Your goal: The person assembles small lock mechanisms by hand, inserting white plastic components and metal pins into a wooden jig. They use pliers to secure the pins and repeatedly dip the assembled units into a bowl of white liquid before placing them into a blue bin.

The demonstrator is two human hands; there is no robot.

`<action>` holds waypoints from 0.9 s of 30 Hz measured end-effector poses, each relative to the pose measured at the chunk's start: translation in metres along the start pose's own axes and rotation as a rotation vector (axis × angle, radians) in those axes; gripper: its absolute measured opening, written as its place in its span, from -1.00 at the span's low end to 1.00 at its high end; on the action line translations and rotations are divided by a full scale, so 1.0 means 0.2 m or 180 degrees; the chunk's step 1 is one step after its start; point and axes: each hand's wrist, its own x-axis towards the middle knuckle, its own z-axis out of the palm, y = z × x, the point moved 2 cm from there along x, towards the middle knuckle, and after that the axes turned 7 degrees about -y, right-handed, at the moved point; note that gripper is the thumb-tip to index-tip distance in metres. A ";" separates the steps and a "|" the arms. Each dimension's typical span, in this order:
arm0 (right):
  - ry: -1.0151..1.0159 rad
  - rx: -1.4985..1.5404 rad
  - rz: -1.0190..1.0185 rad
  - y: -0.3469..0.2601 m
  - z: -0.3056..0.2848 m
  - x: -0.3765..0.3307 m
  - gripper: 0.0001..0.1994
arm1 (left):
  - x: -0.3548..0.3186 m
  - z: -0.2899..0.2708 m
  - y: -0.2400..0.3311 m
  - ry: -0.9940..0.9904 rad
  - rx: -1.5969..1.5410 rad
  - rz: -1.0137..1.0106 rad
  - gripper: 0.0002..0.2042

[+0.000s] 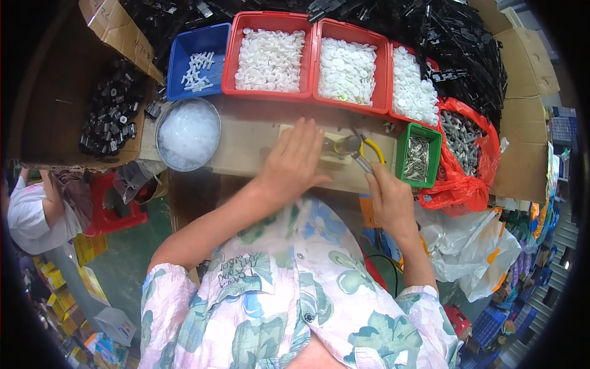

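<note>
My right hand (392, 200) is closed round the handle of a hammer (349, 145), whose metal head is over a pale block (335, 158) on the worktable. My left hand (292, 161) lies stretched out over the left part of that block, fingers straight and thumb apart. Whatever is beneath its palm and fingers is hidden. A dark part seems to stick out between the fingertips and the hammer head, too blurred to name. Just beyond the hammer rests a pair of pliers (372, 151) with yellow handles.
Red bins (314, 92) of white plastic parts line the back, beside a blue bin (175, 64). A round bowl (158, 144) of clear-white material stands left. At right are a green bin (401, 154) of metal pieces and a red bag (439, 194). A cardboard box (49, 123) holds black parts.
</note>
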 end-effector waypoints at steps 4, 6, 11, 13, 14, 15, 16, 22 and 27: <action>0.0485 0.0525 -0.0286 -0.12 -0.14 0.05 -0.80 | -0.02 -0.11 0.05 0.0061 -0.0241 0.0011 -0.15; 0.0896 0.0760 -0.0579 -0.18 -0.19 0.08 -0.80 | -0.06 -0.11 0.11 0.0163 -0.0380 0.0036 -0.17; 0.0187 0.0115 -0.0773 -0.15 0.00 0.21 -0.77 | -0.08 -0.04 0.15 0.0062 -0.0632 0.0138 -0.23; -0.0077 -0.0105 -0.0632 -0.17 0.01 0.21 -0.77 | -0.09 -0.02 0.13 0.0221 -0.0565 0.0206 -0.27; 0.0314 0.0072 -0.0959 -0.19 -0.01 0.22 -0.78 | -0.09 -0.02 0.12 0.0280 -0.0557 0.0204 -0.27; 0.0447 0.0200 -0.0961 -0.19 -0.01 0.22 -0.78 | -0.10 -0.01 0.12 0.0337 -0.0552 0.0206 -0.28; 0.0598 0.0309 -0.0917 -0.18 0.00 0.22 -0.78 | -0.10 -0.02 0.13 0.0456 -0.0542 0.0211 -0.31; 0.0326 0.0052 -0.0778 -0.16 -0.03 0.22 -0.78 | -0.11 -0.04 0.12 0.0241 -0.0736 0.0209 -0.31; -0.0186 -0.0200 -0.0405 -0.11 0.03 0.20 -0.79 | -0.11 -0.09 0.12 0.0324 -0.0763 0.0336 -0.37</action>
